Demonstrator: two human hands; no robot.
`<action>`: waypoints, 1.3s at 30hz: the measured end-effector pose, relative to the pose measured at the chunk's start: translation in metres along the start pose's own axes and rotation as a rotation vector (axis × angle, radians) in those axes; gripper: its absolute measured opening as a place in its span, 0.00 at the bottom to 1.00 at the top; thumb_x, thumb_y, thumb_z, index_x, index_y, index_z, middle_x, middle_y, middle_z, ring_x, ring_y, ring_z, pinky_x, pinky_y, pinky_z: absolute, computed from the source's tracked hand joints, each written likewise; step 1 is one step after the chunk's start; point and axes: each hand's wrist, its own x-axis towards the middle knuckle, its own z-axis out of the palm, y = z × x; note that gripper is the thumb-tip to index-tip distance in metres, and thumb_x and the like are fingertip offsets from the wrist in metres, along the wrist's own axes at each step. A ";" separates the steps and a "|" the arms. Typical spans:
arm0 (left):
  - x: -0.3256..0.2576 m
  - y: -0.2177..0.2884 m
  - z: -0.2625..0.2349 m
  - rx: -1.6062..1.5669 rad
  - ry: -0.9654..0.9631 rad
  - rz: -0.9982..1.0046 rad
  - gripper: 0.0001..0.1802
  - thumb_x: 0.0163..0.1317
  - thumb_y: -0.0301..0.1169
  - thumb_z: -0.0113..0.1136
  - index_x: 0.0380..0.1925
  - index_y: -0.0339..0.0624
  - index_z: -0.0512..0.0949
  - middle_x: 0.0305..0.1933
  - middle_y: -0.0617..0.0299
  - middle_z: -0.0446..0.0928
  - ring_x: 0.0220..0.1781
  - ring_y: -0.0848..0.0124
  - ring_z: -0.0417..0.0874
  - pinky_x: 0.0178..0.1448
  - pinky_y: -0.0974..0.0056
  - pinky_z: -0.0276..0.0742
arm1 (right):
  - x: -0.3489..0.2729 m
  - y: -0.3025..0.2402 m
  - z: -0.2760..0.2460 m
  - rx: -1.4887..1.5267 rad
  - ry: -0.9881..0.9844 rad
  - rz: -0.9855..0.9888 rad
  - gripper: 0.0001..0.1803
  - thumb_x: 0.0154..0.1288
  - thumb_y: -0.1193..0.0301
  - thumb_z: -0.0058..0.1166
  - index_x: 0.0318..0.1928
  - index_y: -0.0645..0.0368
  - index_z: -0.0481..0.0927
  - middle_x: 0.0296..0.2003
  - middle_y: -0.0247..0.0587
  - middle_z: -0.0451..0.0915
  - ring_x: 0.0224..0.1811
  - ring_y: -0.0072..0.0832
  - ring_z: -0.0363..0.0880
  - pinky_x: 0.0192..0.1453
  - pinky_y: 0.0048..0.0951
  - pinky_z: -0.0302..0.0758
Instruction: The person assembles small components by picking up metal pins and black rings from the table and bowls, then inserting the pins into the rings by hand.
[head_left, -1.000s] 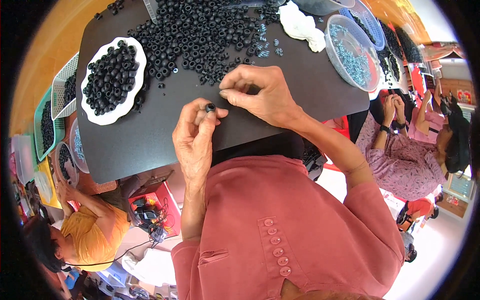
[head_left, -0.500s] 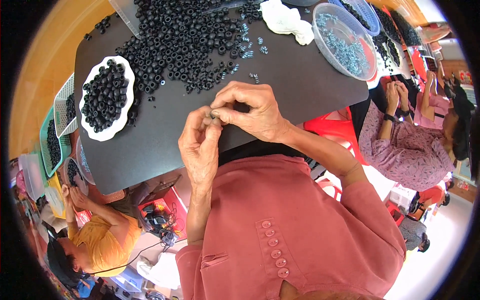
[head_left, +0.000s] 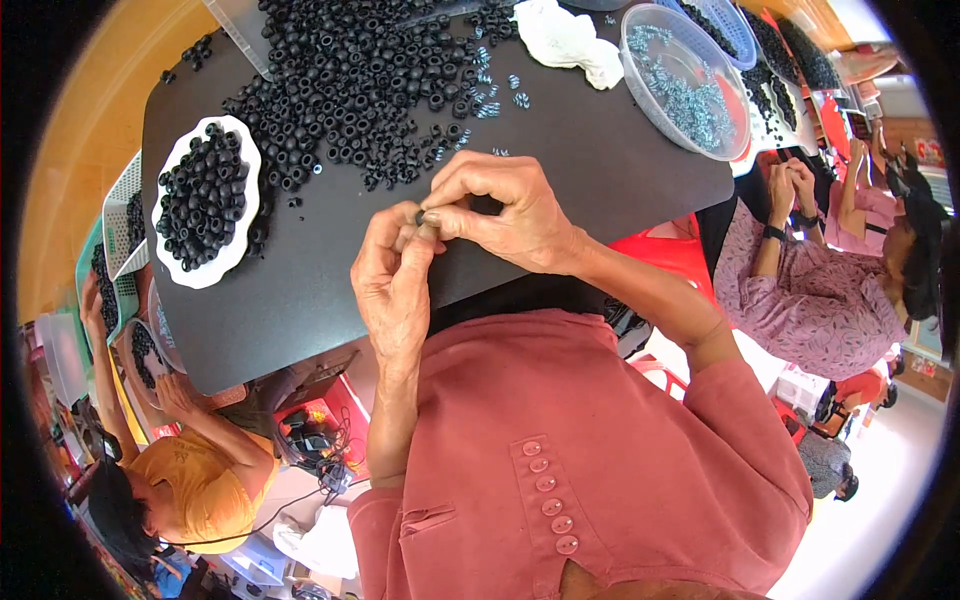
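My left hand (head_left: 394, 285) and my right hand (head_left: 505, 212) meet over the near part of the dark table. Between their fingertips they pinch a small dark piece (head_left: 421, 217), mostly covered by the fingers, so its exact kind is hidden. Beyond them lies a heap of black ring-shaped plastic parts (head_left: 350, 80) with small hollow middles. Several small metal springs (head_left: 487, 95) are scattered along the heap's right side. To the left, a white scalloped plate (head_left: 251, 165) carries a pile of the same black parts.
A clear round tub (head_left: 735, 140) of springs stands at the far right, beside a crumpled white cloth (head_left: 565, 42). A blue basket (head_left: 745, 50) is behind it. A co-worker in yellow (head_left: 205, 480) sits left, near green and white baskets (head_left: 125, 240); another in patterned purple (head_left: 810, 290) sits right.
My hands stay together, and the dark piece shows a little more between the fingertips. The co-worker in yellow has parted both hands, one reaching up to the green basket.
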 end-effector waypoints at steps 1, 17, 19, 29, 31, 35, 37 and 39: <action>0.000 -0.001 -0.001 -0.005 0.000 0.002 0.08 0.65 0.22 0.54 0.43 0.33 0.76 0.30 0.68 0.74 0.34 0.81 0.74 0.42 0.74 0.72 | -0.001 0.001 0.001 0.063 -0.003 0.039 0.06 0.55 0.81 0.62 0.35 0.64 0.82 0.31 0.38 0.80 0.31 0.22 0.78 0.34 0.22 0.75; 0.002 0.002 -0.004 -0.186 -0.058 0.001 0.07 0.66 0.21 0.52 0.42 0.33 0.74 0.35 0.57 0.81 0.37 0.76 0.78 0.44 0.71 0.73 | 0.064 0.025 -0.031 -0.799 -0.187 -0.166 0.07 0.54 0.72 0.59 0.34 0.59 0.82 0.29 0.42 0.79 0.27 0.37 0.79 0.33 0.36 0.75; 0.002 0.001 -0.004 -0.183 -0.060 0.002 0.07 0.66 0.21 0.52 0.42 0.33 0.74 0.36 0.57 0.81 0.36 0.77 0.78 0.44 0.71 0.73 | 0.070 0.023 -0.027 -0.836 -0.267 -0.112 0.08 0.53 0.70 0.59 0.34 0.59 0.81 0.31 0.43 0.80 0.31 0.41 0.80 0.37 0.41 0.76; 0.005 -0.001 -0.005 -0.236 -0.042 -0.008 0.08 0.66 0.21 0.51 0.44 0.33 0.74 0.36 0.55 0.81 0.36 0.76 0.77 0.44 0.71 0.73 | 0.057 -0.011 -0.022 -0.215 -0.125 0.190 0.08 0.53 0.82 0.54 0.36 0.61 0.79 0.30 0.31 0.79 0.31 0.12 0.77 0.35 0.19 0.73; 0.006 -0.001 -0.007 -0.240 -0.050 -0.014 0.08 0.66 0.22 0.51 0.44 0.33 0.74 0.36 0.55 0.81 0.36 0.76 0.77 0.44 0.70 0.73 | 0.044 -0.017 -0.019 -0.101 -0.170 0.241 0.07 0.55 0.82 0.54 0.36 0.62 0.79 0.30 0.32 0.79 0.31 0.12 0.77 0.35 0.18 0.73; 0.008 0.002 -0.005 -0.428 -0.019 -0.059 0.09 0.66 0.21 0.50 0.45 0.32 0.74 0.36 0.57 0.79 0.36 0.76 0.77 0.44 0.70 0.73 | 0.026 -0.020 -0.009 0.059 -0.198 0.131 0.06 0.55 0.85 0.56 0.34 0.66 0.79 0.32 0.36 0.78 0.32 0.20 0.80 0.36 0.21 0.77; 0.008 0.002 -0.004 -0.457 0.001 -0.075 0.09 0.66 0.21 0.50 0.45 0.32 0.74 0.36 0.58 0.79 0.36 0.76 0.77 0.44 0.70 0.73 | 0.024 -0.019 -0.006 0.008 -0.183 0.076 0.06 0.55 0.85 0.57 0.34 0.66 0.79 0.33 0.36 0.78 0.32 0.21 0.81 0.37 0.22 0.77; 0.007 -0.003 -0.005 -0.365 0.018 -0.052 0.10 0.66 0.21 0.49 0.45 0.31 0.74 0.35 0.60 0.78 0.36 0.76 0.77 0.44 0.70 0.73 | 0.024 -0.017 -0.005 0.009 -0.164 0.089 0.06 0.56 0.86 0.55 0.34 0.66 0.79 0.35 0.37 0.78 0.32 0.21 0.80 0.37 0.21 0.77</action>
